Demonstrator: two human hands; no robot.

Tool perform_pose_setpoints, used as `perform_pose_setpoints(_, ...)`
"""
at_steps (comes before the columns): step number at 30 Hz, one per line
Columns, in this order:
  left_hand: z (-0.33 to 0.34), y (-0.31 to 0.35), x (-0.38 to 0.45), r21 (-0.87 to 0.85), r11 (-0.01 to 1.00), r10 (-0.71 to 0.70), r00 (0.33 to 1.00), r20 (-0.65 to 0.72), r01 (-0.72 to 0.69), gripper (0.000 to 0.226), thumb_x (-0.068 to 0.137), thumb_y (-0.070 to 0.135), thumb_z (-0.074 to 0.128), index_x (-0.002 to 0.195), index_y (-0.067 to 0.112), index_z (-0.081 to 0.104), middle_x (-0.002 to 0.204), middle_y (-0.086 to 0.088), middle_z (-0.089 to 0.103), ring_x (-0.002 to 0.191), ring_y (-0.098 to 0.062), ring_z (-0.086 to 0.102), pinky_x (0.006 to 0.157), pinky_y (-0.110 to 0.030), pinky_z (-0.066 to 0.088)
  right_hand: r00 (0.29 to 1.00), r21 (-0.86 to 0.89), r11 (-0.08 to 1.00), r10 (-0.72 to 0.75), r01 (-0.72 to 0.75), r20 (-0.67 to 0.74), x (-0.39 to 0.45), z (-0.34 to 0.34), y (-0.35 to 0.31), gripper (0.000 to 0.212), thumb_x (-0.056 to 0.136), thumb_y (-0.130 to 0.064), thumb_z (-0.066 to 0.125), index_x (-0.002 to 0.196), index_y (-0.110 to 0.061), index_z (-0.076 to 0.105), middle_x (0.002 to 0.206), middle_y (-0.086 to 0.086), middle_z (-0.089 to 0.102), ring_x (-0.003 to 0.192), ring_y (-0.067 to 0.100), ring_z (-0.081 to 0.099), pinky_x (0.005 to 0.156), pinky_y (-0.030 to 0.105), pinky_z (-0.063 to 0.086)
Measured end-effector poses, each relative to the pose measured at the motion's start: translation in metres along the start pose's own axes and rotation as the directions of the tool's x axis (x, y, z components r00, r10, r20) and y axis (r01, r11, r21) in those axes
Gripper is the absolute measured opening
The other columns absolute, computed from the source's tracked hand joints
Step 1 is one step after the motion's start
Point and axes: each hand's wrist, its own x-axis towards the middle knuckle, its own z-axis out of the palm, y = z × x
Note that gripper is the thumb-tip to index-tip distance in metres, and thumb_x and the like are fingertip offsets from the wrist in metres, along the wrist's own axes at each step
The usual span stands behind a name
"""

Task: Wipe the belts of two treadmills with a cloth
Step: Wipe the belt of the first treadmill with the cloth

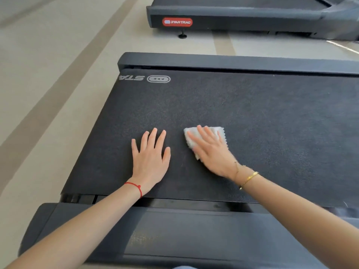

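Pale floor (48, 90) with darker stripes (64, 74) surrounds the machines.

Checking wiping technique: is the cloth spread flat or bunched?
Mostly flat: the cloth lies on the belt under the right hand's straight fingers.

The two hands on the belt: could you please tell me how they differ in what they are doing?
The right hand presses a white cloth onto the belt; the left hand rests bare on it. The left hand's fingers are spread; the right hand's lie closer together. The left wrist wears a red string, the right a gold bracelet. Both lie flat, palms down.
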Motion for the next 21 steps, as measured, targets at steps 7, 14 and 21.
perform_pose_setpoints(7,-0.005,-0.042,-0.007,-0.02,0.994,-0.111,0.993,-0.042,0.111,0.054,0.103,0.034,0.032,0.156,0.026,0.023,0.163,-0.001,0.02,0.15,-0.024,0.014,0.119,-0.06,0.012,0.927,-0.039,0.929,-0.364,0.368,0.086,-0.016,0.019,-0.037,0.049,0.106,-0.04,0.024,0.154,-0.034,0.02,0.165,-0.002,0.008,0.152,0.018,0.0,0.122,0.037,-0.007)
perform_pose_setpoints(14,-0.001,-0.039,-0.007,0.004,0.99,-0.141,0.987,-0.078,0.141,0.054,0.103,0.035,0.026,0.156,0.028,0.021,0.163,0.001,0.02,0.151,-0.023,0.012,0.12,-0.058,0.01,0.995,-0.029,0.994,-0.104,0.104,0.007,0.082,-0.007,0.015,0.049,0.107,-0.037,0.023,0.155,-0.031,0.018,0.165,0.003,0.005,0.152,0.022,0.0,0.123,0.044,-0.002)
perform_pose_setpoints(21,0.0,-0.037,-0.007,-0.001,0.986,-0.164,0.983,-0.086,0.165,0.055,0.101,0.036,0.027,0.155,0.028,0.024,0.162,0.002,0.023,0.15,-0.022,0.015,0.12,-0.058,0.011,0.991,-0.049,0.99,-0.134,0.133,-0.016,0.112,0.007,-0.011,0.049,0.106,-0.04,0.019,0.155,-0.032,0.018,0.165,0.005,0.007,0.152,0.025,0.0,0.12,0.047,-0.006)
